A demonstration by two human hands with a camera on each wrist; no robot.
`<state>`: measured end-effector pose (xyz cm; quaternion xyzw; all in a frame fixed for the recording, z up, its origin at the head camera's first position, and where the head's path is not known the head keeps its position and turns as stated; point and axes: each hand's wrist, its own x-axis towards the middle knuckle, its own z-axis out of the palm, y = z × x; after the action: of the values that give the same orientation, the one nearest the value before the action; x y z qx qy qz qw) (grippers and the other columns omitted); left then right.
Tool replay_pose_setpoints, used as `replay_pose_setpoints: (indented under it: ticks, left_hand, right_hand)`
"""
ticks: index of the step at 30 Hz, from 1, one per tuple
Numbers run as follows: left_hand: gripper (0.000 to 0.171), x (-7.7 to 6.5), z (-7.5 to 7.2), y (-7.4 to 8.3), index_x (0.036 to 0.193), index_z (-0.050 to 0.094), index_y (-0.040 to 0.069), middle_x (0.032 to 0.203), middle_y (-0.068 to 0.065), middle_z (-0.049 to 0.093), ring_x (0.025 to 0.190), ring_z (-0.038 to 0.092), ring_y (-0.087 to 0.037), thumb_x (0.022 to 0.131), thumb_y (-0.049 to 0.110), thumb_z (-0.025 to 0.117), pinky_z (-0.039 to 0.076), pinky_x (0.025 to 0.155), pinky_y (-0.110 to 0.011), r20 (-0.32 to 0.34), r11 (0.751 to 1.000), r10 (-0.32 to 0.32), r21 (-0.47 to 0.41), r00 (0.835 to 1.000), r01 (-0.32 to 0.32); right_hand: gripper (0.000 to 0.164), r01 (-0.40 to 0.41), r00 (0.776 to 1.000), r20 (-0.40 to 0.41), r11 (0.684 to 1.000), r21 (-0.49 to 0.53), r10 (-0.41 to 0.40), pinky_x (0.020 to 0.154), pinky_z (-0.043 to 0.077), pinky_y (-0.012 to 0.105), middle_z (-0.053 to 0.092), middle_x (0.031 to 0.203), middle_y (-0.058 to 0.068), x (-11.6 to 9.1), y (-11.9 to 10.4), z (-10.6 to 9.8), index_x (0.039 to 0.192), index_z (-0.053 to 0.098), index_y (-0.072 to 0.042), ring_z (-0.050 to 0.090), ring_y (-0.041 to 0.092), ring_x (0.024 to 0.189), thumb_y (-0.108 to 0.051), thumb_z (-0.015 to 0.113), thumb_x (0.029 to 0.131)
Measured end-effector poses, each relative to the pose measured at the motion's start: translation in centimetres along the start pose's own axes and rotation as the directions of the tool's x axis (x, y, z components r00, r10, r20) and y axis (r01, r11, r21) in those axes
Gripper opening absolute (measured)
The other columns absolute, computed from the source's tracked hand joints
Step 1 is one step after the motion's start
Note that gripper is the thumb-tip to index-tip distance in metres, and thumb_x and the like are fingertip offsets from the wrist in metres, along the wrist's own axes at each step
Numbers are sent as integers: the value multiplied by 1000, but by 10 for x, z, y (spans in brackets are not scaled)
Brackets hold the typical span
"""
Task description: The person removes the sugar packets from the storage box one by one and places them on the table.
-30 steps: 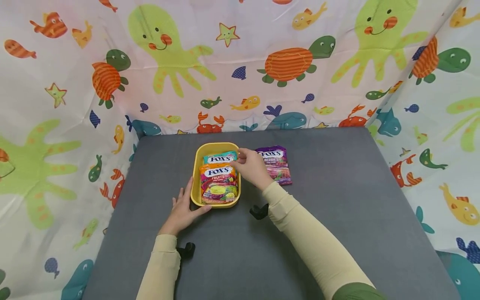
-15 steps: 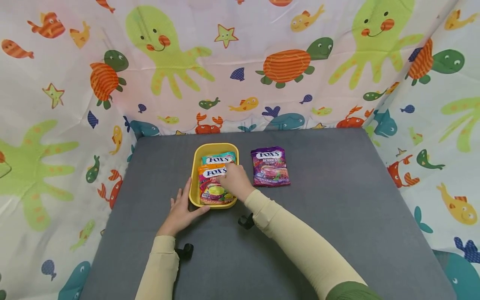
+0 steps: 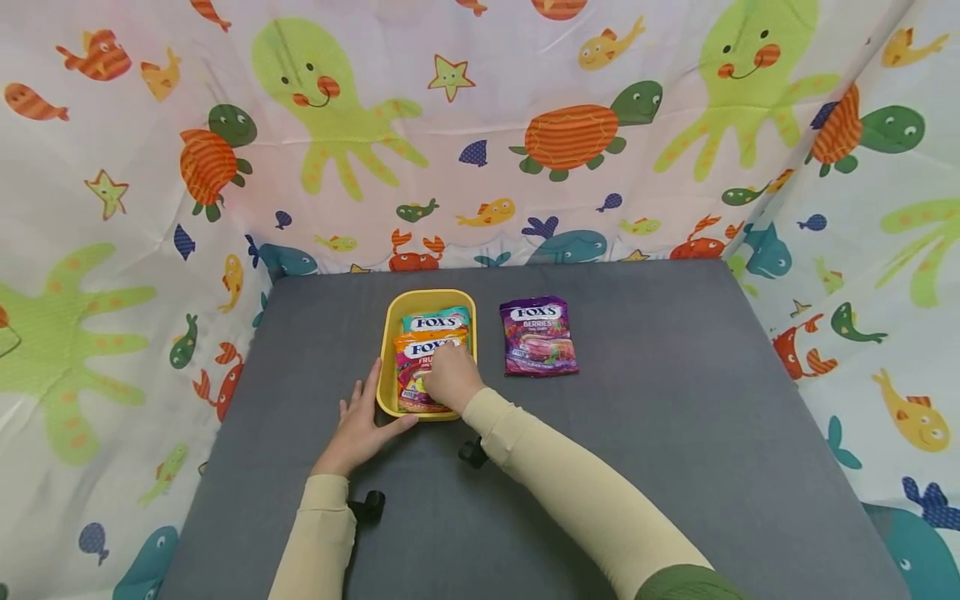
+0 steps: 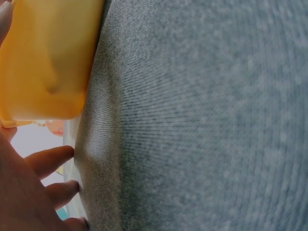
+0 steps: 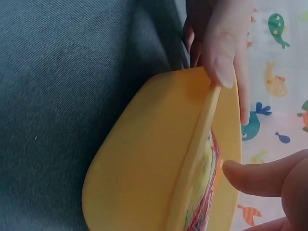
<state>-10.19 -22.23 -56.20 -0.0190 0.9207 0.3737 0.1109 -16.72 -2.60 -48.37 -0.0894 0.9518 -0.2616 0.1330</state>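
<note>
A yellow plastic tub (image 3: 387,357) stands on the grey table. Inside it lie a FOX'S Fruits candy bag (image 3: 408,377) with an orange top and, behind it, a teal FOX'S bag (image 3: 435,322). My left hand (image 3: 357,427) steadies the tub's near left corner, fingers spread along its left side and thumb at the near rim. My right hand (image 3: 452,377) is over the tub's near right part, covering some of the Fruits bag. In the right wrist view the right thumb (image 5: 257,179) reaches straight to that bag; most other fingers are hidden.
A purple FOX'S Berries candy bag (image 3: 538,337) lies flat on the table right of the tub. A white sheet printed with sea animals (image 3: 487,150) hangs round the table's back and sides. Black wrist cameras hang under both sleeves.
My right hand has moved from the tub's right rim, left and toward me, over the Fruits bag. The Berries bag is uncovered now. The left hand has kept its place.
</note>
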Motion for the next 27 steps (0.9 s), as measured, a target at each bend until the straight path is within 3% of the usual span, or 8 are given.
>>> replay_pose_setpoints:
  ticks: [6, 10, 13, 18, 25, 27]
  left_hand:
    - [112, 1, 2, -1, 158, -9, 49, 171, -6, 11, 156, -3, -43, 80, 74, 68, -9, 119, -69, 3, 1000, 10, -7, 1000, -10]
    - [112, 2, 3, -1, 157, -9, 49, 170, -6, 11, 156, -3, -43, 80, 73, 68, -9, 119, -68, 0, 1000, 11, -11, 1000, -11]
    - [112, 4, 4, 0, 158, -10, 49, 171, -5, 10, 156, -3, -43, 80, 73, 68, -8, 119, -68, -4, 1000, 15, 0, 1000, -15]
    - [111, 5, 3, 0, 157, -9, 50, 170, -7, 11, 156, -4, -42, 81, 72, 68, -9, 119, -68, -6, 1000, 14, -9, 1000, -14]
    - [112, 4, 2, -5, 157, -9, 51, 170, -7, 12, 156, -4, -43, 79, 74, 68, -8, 119, -69, -13, 1000, 18, -6, 1000, -18]
    - [111, 3, 3, -6, 156, -9, 52, 170, -5, 13, 156, -4, -42, 79, 74, 68, -8, 119, -68, -14, 1000, 16, -10, 1000, -16]
  right_hand:
    - [36, -16, 1000, -9, 1000, 0, 16, 95, 55, 44, 66, 106, 15, 2, -1, 2, 108, 72, 3, 60, 28, 96, -29, 75, 91]
    - [35, -17, 1000, -13, 999, 35, 18, 87, 58, 41, 68, 102, 13, 3, 1, 2, 105, 72, 3, 62, 26, 90, -29, 74, 91]
    - [30, -53, 998, -23, 992, 111, 56, 79, 60, 38, 69, 97, 11, 3, 2, 0, 103, 71, 2, 64, 23, 84, -26, 73, 92]
    - [25, -124, 990, -39, 966, 225, 136, 78, 61, 38, 64, 102, 13, 3, 3, -3, 105, 69, 1, 60, 23, 86, -20, 72, 92]
    - [16, -94, 992, -62, 965, 245, 112, 76, 61, 35, 71, 86, 8, 3, 3, -4, 93, 71, 1, 64, 20, 78, -14, 75, 88]
    - [16, -109, 990, -54, 960, 258, 127, 79, 61, 35, 71, 88, 8, 3, 3, -5, 94, 71, 0, 64, 20, 81, -14, 76, 88]
